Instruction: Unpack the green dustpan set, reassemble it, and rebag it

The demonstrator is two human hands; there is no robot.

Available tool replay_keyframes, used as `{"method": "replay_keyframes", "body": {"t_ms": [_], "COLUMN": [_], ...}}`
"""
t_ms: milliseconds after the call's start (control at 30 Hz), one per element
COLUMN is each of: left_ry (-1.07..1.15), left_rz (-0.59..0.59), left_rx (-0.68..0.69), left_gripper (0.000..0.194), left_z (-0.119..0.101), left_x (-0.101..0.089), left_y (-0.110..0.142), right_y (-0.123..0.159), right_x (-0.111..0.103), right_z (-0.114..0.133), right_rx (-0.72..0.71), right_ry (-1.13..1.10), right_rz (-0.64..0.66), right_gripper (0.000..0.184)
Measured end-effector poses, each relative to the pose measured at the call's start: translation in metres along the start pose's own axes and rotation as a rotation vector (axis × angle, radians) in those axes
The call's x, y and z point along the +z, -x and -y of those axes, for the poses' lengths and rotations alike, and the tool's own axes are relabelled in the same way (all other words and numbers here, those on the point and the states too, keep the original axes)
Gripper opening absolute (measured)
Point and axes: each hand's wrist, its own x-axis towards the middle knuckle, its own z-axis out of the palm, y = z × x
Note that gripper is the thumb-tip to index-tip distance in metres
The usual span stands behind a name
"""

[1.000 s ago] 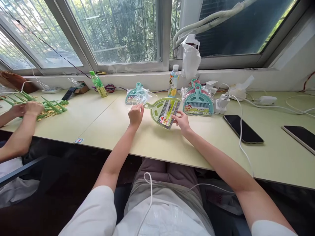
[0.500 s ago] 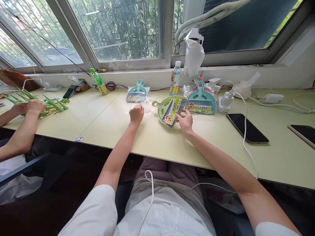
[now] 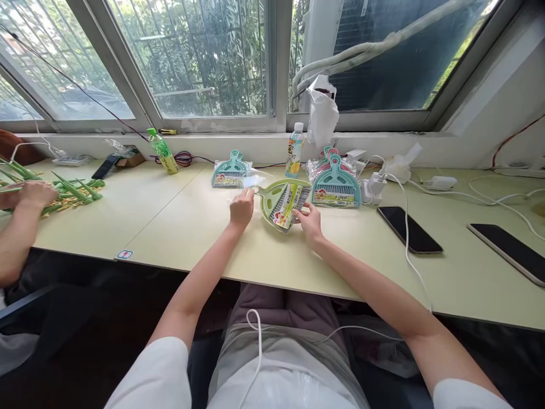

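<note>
A light green dustpan (image 3: 264,207) lies tilted in front of me, with a grey-bristled brush carrying a printed label card (image 3: 286,207) set in it. My right hand (image 3: 309,222) grips the right edge of the brush and card between thumb and fingers. At the handle end, my left hand (image 3: 242,209) is closed, its fingertips on the handle, which they partly hide. Clear plastic film (image 3: 252,182) shows just above and around those fingers. Beyond the dustpan on the right stands a wrapped teal dustpan set (image 3: 336,184); another wrapped teal set (image 3: 232,170) lies behind my left hand.
A drink bottle (image 3: 294,150) stands behind the dustpan, a green bottle (image 3: 163,151) farther left. Two phones (image 3: 409,230) and white cables (image 3: 406,227) lie at right. Another person's hand (image 3: 38,194) is among green stalks (image 3: 76,190) at the far left.
My left hand has moved right, from holding clear film apart from the dustpan to its handle end. My right hand keeps its grip on the brush. The whole view has shifted slightly.
</note>
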Motion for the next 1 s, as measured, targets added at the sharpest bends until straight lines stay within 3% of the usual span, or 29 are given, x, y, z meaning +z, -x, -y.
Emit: {"method": "replay_keyframes", "body": {"t_ms": [133, 267, 433, 500, 567, 667, 767, 833, 933, 1000], "left_ry": [0.038, 0.055, 0.065, 0.111, 0.196, 0.485, 1.022, 1.327, 1.540, 1.570], "left_rz": [-0.066, -0.173, -0.168, -0.206, -0.301, -0.441, -0.393, -0.362, -0.321, -0.132], "left_rx": [0.022, 0.078, 0.105, 0.034, -0.133, -0.496, -0.765, -0.798, -0.683, -0.590], "left_gripper": [0.040, 0.033, 0.033, 0.037, 0.049, 0.062, 0.067, 0.078, 0.093, 0.083], "left_z": [0.002, -0.009, -0.022, -0.029, -0.038, -0.050, -0.057, -0.059, -0.058, -0.053], "left_x": [-0.002, -0.003, -0.007, -0.009, -0.012, -0.018, -0.024, -0.024, -0.014, -0.001], "left_y": [0.001, 0.005, 0.014, 0.018, 0.020, 0.014, -0.002, -0.014, -0.026, -0.030], "right_y": [-0.003, 0.003, 0.001, -0.005, -0.011, -0.016, -0.018, -0.019, -0.021, -0.023], "right_x": [-0.005, 0.000, 0.003, 0.000, -0.003, -0.006, -0.007, -0.008, -0.010, -0.011], "right_z": [0.002, 0.002, -0.002, -0.004, -0.005, -0.004, -0.002, -0.001, -0.002, -0.003], "right_rx": [0.008, 0.063, 0.104, 0.095, 0.079, 0.080, 0.091, 0.084, 0.073, 0.071], "right_ry": [-0.020, -0.033, -0.077, -0.110, -0.145, -0.191, -0.229, -0.246, -0.268, -0.282], "right_rz": [-0.039, 0.072, 0.145, 0.114, 0.081, 0.026, -0.004, -0.008, -0.015, -0.025], "right_gripper": [0.039, 0.042, 0.050, 0.053, 0.054, 0.055, 0.055, 0.054, 0.053, 0.053]}}
